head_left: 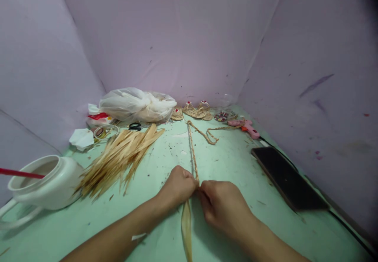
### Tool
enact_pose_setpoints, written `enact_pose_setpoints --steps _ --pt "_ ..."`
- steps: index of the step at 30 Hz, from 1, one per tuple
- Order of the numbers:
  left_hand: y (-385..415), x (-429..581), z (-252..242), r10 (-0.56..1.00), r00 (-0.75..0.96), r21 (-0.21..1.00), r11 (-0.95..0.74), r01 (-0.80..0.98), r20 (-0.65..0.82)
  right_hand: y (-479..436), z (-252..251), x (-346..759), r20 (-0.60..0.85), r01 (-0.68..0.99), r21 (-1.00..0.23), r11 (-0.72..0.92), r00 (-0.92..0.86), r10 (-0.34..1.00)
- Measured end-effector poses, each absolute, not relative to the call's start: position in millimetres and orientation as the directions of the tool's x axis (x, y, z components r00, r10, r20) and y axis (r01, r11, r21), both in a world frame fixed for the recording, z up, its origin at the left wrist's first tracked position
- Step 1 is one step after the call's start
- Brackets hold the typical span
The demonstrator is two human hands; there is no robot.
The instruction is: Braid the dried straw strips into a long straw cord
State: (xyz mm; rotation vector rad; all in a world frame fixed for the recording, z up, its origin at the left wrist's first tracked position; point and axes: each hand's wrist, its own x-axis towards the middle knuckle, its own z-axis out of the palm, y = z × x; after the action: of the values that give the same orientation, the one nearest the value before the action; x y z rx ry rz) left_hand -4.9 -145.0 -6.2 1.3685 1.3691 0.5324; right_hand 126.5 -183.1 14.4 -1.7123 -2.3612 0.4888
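Note:
A thin braided straw cord [193, 152] runs from my hands away across the green table and bends in a zigzag toward the right. My left hand [180, 184] is closed, pinching the near end of the braid. Right beside it, my right hand [224, 203] is closed too, its fingertips meeting the braid at the same spot. A flat, pale dried-leaf strip [186, 226] hangs from under my left hand toward the front edge of the picture. The fingertips partly hide where strip and braid join.
A bundle of dried strips [118, 159] lies left, near a white pot [49, 183] and black scissors [135, 126]. Behind are a white plastic bag [137, 104] and small woven pieces [195, 110]. At right are a pink glue gun [251, 129] and a phone [288, 179].

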Motion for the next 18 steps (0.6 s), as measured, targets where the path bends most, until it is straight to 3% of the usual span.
enact_pose_setpoints --steps 6,11,15,18 --pt "-151.7 -5.1 4.5 0.864 0.277 0.893 0.341 0.293 -0.420 -196.5 10.7 115.5 -0.066 0.889 -0.249 0.384 -0.411 0.909" --pt "-150.0 -7.5 6.3 0.835 0.277 0.876 0.423 0.230 -0.476 -208.2 3.6 111.7 0.094 0.856 -0.230 0.464 -0.455 0.886" --pt "-146.1 -10.9 11.2 0.796 0.323 0.859 0.470 0.203 -0.512 -211.9 12.6 115.5 0.120 0.758 -0.456 0.466 -0.467 0.876" --pt "-144.6 -13.1 15.1 0.790 0.354 0.866 0.466 0.181 -0.500 -197.9 22.0 122.3 0.186 0.657 -0.686 0.312 -0.256 0.949"
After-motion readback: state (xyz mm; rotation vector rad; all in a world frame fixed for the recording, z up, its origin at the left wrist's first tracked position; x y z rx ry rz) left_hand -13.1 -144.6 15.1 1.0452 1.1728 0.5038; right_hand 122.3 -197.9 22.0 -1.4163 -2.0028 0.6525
